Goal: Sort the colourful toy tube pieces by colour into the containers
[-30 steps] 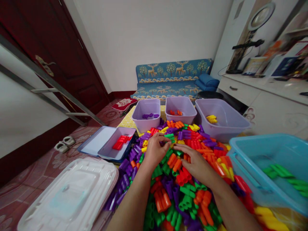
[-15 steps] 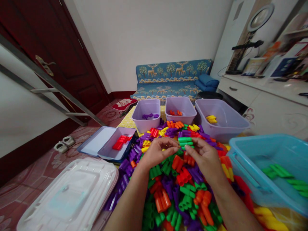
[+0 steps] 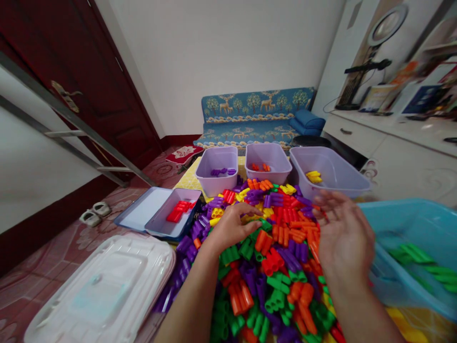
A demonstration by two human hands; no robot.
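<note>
A heap of plastic tube-shaped building pieces (image 3: 280, 233), joined in short rows of red, orange, yellow, green and purple, covers the table. Over its middle hovers my left hand (image 3: 232, 226), thumb and fingers apart around a gap where yellow and green pieces show below; I see nothing gripped. My right hand (image 3: 344, 238) is raised at the heap's right side, slightly blurred, palm showing and fingers spread, holding nothing. It partly covers the near-left corner of a teal bin (image 3: 421, 207), in which green pieces (image 3: 416, 252) lie.
Behind the heap stand three lilac bins: one with purple pieces (image 3: 216, 183), one with orange (image 3: 267, 177), one with yellow (image 3: 335, 174). At left, an open blue-edged case (image 3: 160, 228) holds red pieces. White lids (image 3: 107, 286) lie in front of it. A sofa (image 3: 250, 128) is beyond.
The green piece that was between both hands is gone from them. My right hand has moved right towards the teal bin and opened. My left hand has stayed nearly in place.
</note>
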